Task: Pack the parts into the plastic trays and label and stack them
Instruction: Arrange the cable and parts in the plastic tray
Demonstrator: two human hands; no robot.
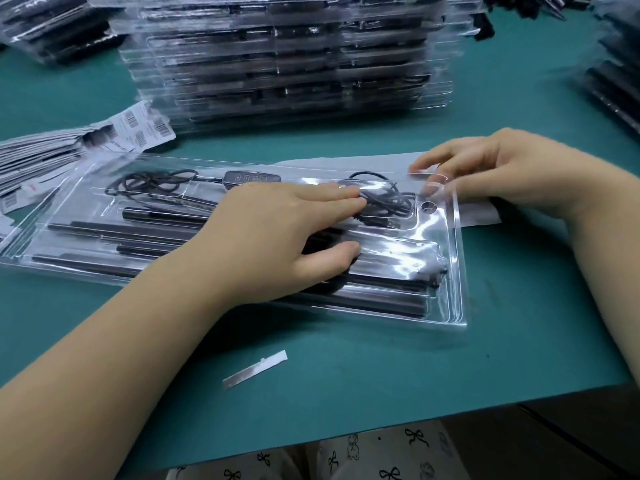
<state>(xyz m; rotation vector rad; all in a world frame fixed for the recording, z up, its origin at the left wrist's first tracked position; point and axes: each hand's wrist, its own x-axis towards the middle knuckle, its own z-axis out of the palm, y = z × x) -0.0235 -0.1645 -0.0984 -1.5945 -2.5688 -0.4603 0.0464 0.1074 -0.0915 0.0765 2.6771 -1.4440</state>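
A clear plastic tray (450, 271) lies across the green table in front of me. It holds black rods (104, 232), a coiled black cable (388, 199) and a small black controller (251, 177). My left hand (277, 233) lies flat on the tray's middle, its fingertips on the coiled cable. My right hand (491, 171) pinches the tray's far right edge by the hang hole between thumb and fingers. A white sheet (478, 213) lies under that end of the tray.
A tall stack of filled clear trays (284, 60) stands behind. More stacks stand at the far left (52, 26) and right (616, 81). A pile of barcode label cards (69, 147) lies at the left. A white paper strip (254, 369) lies near the table's front edge.
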